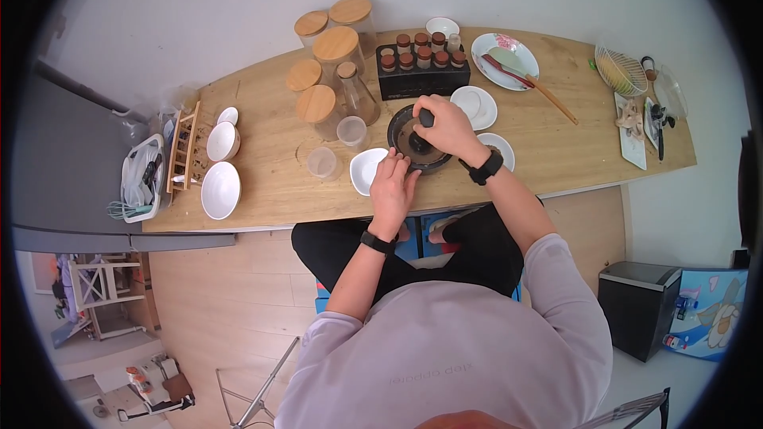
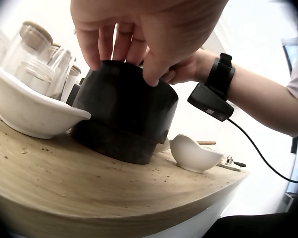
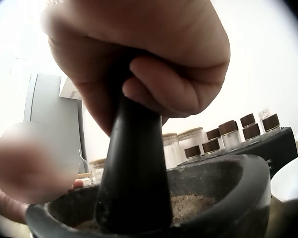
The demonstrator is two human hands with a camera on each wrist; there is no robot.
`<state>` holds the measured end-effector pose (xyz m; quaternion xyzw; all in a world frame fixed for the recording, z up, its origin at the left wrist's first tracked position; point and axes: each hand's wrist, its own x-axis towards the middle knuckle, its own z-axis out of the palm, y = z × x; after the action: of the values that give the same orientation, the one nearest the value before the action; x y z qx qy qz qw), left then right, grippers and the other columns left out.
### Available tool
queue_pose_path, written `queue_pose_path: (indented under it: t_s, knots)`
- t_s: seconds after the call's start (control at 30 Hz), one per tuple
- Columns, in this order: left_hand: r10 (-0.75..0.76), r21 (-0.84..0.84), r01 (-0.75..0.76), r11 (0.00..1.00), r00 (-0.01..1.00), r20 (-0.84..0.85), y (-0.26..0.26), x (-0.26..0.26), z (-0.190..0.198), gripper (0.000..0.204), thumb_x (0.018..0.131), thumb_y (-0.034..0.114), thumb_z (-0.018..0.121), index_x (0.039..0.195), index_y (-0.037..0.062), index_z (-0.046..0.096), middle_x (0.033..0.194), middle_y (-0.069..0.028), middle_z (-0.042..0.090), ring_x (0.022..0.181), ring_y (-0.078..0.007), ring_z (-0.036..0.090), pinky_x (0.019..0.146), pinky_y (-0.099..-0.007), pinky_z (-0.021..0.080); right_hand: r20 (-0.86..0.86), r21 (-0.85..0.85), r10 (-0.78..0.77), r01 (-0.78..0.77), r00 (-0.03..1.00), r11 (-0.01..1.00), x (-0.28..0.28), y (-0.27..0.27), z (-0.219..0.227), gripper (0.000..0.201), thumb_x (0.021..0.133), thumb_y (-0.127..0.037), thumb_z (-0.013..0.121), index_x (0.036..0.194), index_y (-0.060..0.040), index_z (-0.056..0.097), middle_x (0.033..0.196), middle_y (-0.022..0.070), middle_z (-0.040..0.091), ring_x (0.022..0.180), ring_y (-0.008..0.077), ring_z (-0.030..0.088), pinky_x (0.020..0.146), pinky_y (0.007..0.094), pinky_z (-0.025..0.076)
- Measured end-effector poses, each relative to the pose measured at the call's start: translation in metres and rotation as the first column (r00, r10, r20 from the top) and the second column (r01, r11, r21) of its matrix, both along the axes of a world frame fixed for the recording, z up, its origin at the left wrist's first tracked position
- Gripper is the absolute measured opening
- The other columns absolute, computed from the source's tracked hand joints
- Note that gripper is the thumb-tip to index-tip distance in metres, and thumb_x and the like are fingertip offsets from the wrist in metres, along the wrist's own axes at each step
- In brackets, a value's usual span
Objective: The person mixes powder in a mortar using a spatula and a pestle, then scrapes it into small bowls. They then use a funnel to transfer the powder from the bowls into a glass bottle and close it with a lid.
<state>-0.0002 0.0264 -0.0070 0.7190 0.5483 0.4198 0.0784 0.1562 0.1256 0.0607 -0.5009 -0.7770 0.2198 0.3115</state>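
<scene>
A black stone mortar (image 2: 124, 111) stands on the wooden table, holding a brownish ground powder (image 3: 191, 206). My right hand (image 1: 447, 129) wraps its fingers round the upper part of a black pestle (image 3: 134, 168), whose wide lower end is down inside the bowl. On the near left side, my left hand (image 1: 391, 191) grips the mortar's rim, its fingers over the edge and the thumb against the outer wall. A white bowl (image 1: 366, 172) sits just left of the mortar, close by the left hand. To the right, another white dish (image 1: 499, 151) lies partly behind the right wrist.
Behind the mortar is a black rack (image 1: 425, 83) of brown-capped jars. Wooden-lidded canisters (image 1: 318, 111) and clear cups (image 1: 323, 163) stand to the left. White bowls (image 1: 221, 191) are farther left. A floral plate (image 1: 505, 52) with a long-handled spatula (image 1: 552, 101) lies back right.
</scene>
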Motion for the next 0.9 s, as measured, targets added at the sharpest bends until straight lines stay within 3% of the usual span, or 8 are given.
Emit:
queue_pose_path:
  t_s: [0.13, 0.23, 0.43, 0.57, 0.8, 0.9]
  knots:
    - [0.012, 0.005, -0.012, 1.000, 1.000, -0.002, -0.001, 0.001, -0.001, 0.030, 0.077, 0.007, 0.079, 0.103, -0.0002, 0.066, 0.108, -0.0176, 0.066, 0.116, -0.0363, 0.061, 0.094, -0.0420, 0.051, -0.033, -0.038, -0.032, 0.031, 0.999, 0.999, 0.004, -0.004, 0.014, 0.023, 0.075, -0.015, 0.071, 0.094, -0.0105, 0.061, 0.091, 0.0114, 0.062, 0.088, 0.0360, 0.063, 0.073, 0.0448, 0.050]
    - [0.010, -0.002, -0.010, 1.000, 1.000, -0.002, -0.001, 0.002, 0.001, 0.030, 0.077, 0.007, 0.079, 0.103, -0.0002, 0.067, 0.108, -0.0171, 0.066, 0.116, -0.0360, 0.061, 0.094, -0.0421, 0.051, -0.054, -0.033, 0.041, -0.043, 0.998, 0.999, 0.003, 0.001, -0.008, 0.023, 0.074, -0.015, 0.072, 0.094, -0.0105, 0.060, 0.091, 0.0115, 0.062, 0.087, 0.0358, 0.062, 0.073, 0.0445, 0.049]
    - [0.016, -0.003, -0.016, 1.000, 1.000, -0.002, -0.002, 0.000, -0.001, 0.030, 0.076, 0.007, 0.079, 0.103, -0.0002, 0.067, 0.108, -0.0167, 0.066, 0.117, -0.0355, 0.061, 0.095, -0.0422, 0.051, -0.014, -0.013, -0.030, 0.030, 0.999, 0.999, 0.019, 0.007, 0.009, 0.024, 0.074, -0.016, 0.071, 0.094, -0.0100, 0.060, 0.091, 0.0123, 0.062, 0.087, 0.0354, 0.063, 0.074, 0.0440, 0.050]
    - [0.017, -0.007, -0.017, 1.000, 1.000, 0.004, -0.001, 0.002, 0.001, 0.030, 0.076, 0.006, 0.080, 0.103, -0.0002, 0.067, 0.107, -0.0165, 0.067, 0.117, -0.0353, 0.061, 0.095, -0.0422, 0.051, 0.034, -0.068, 0.038, -0.036, 0.999, 0.997, 0.014, 0.011, -0.003, 0.024, 0.073, -0.014, 0.071, 0.094, -0.0100, 0.060, 0.090, 0.0124, 0.062, 0.088, 0.0359, 0.062, 0.075, 0.0449, 0.049]
    - [0.010, 0.016, -0.010, 1.000, 1.000, 0.001, -0.001, 0.002, 0.002, 0.030, 0.076, 0.006, 0.080, 0.102, -0.0005, 0.067, 0.107, -0.0165, 0.067, 0.117, -0.0356, 0.061, 0.094, -0.0424, 0.051, -0.037, -0.089, -0.035, 0.032, 0.999, 0.996, 0.015, 0.006, 0.010, 0.023, 0.073, -0.014, 0.070, 0.093, -0.0088, 0.061, 0.092, 0.0129, 0.063, 0.090, 0.0362, 0.062, 0.076, 0.0450, 0.050]
    - [0.009, 0.009, -0.009, 1.000, 1.000, 0.009, 0.000, 0.001, -0.002, 0.030, 0.076, 0.006, 0.080, 0.102, -0.0007, 0.067, 0.107, -0.0165, 0.067, 0.117, -0.0358, 0.060, 0.094, -0.0425, 0.051, -0.003, -0.084, 0.023, -0.023, 1.000, 0.996, 0.011, 0.005, -0.007, 0.024, 0.073, -0.014, 0.071, 0.094, -0.0084, 0.060, 0.091, 0.0133, 0.063, 0.089, 0.0360, 0.062, 0.076, 0.0448, 0.050]
